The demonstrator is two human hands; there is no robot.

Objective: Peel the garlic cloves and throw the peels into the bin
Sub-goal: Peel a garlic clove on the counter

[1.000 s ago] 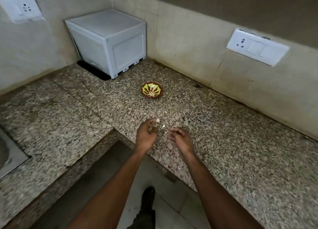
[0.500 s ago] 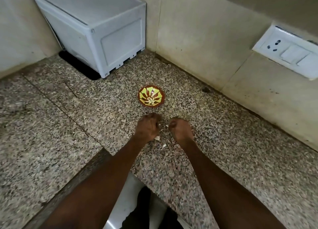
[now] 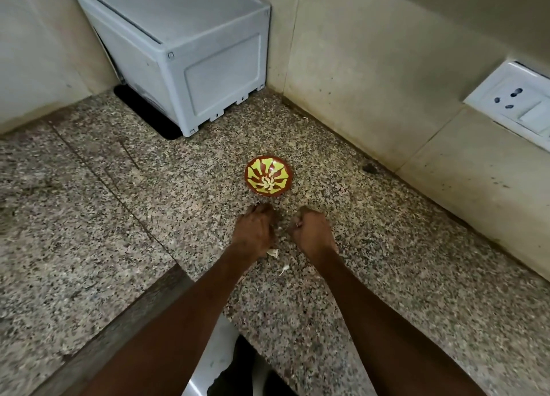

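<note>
Curling knuckles-up over the counter [image 3: 387, 276], both hands [image 3: 281, 232] closed, contents hidden; peel scrap [image 3: 273, 253] between wrists, axis unclear

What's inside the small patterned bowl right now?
The bowl holds a few pale pieces, likely peeled garlic cloves, near its centre. The painted pattern makes a count unclear. Nothing covers the bowl; both hands sit nearer the camera.

garlic cloves [image 3: 265, 183]: pale, in bowl | peels [image 3: 273, 253]: on counter
</note>
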